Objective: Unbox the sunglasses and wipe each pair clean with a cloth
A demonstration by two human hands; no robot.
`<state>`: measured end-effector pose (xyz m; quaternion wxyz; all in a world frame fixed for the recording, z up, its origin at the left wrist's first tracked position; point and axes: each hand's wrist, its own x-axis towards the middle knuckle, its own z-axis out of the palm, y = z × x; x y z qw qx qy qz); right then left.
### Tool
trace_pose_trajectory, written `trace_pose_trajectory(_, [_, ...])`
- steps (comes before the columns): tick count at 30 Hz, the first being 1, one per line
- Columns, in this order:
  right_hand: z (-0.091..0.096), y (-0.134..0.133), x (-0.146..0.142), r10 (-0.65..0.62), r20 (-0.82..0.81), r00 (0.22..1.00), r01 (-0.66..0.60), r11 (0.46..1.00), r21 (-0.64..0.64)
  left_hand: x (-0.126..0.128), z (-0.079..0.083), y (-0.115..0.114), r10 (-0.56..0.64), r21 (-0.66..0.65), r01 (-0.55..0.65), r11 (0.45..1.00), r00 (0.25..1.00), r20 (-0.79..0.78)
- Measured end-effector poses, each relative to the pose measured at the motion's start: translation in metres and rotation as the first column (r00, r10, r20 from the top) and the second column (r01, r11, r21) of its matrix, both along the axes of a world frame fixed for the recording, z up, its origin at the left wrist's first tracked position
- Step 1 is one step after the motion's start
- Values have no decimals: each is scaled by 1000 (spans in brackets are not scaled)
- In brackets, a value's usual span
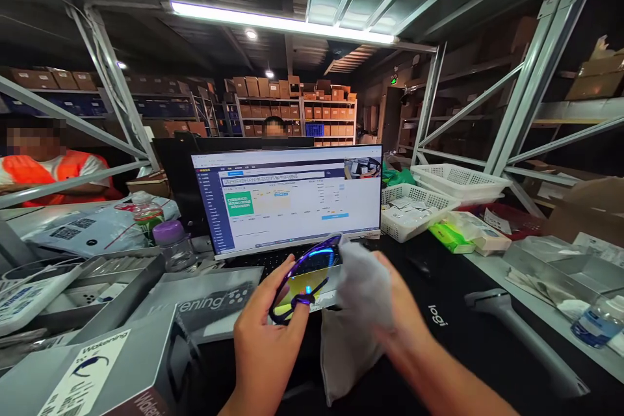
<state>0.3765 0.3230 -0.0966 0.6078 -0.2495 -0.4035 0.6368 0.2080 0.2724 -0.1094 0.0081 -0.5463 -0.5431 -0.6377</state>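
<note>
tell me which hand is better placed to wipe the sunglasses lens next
Right, probably. The right hand has the grey cloth bunched against the sunglasses, while the left hand grips the frame.

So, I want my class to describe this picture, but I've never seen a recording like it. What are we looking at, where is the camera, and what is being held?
The one picture comes from a camera worn on a person's head, looking forward and down, so the two bare hands at the bottom are that person's own. The left hand holds purple-framed glasses with a mirrored lens. The right hand grips a grey cloth pouch against the glasses. They work over a black desk mat in front of a lit laptop. Around it lie grey product boxes, small bottles and white baskets. Behind stand warehouse shelves of cartons, and another person in an orange vest sits at left.
</note>
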Motion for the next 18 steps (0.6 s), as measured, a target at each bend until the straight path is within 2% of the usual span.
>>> trace_pose_trajectory(2, [-5,-23,-24,121,-98,988,-132,985,-110,4,-5,1,0,40,4,999,996,-89])
trace_pose_trajectory(3, [-6,-31,-32,162,-140,977,-179,977,-117,6,-7,1,4,51,2,999,991,-131])
trace_pose_trajectory(5, [-10,-40,-41,210,-160,964,-220,974,-50,7,-10,0,23,80,-8,997,981,-193])
trace_pose_trajectory(7, [-14,-41,-44,185,-139,973,-181,983,44,7,-13,-3,13,115,17,993,965,-262])
trace_pose_trajectory(10, [-19,-35,-43,54,-49,997,-49,993,107,10,-19,-8,-22,137,76,988,934,-356])
trace_pose_trajectory(13, [-14,-26,-35,-5,9,1000,4,998,55,16,-22,-10,-32,134,91,987,922,-386])
trace_pose_trajectory(18, [7,-14,-16,47,-170,984,-64,993,-98,27,-23,-9,13,192,91,977,877,-480])
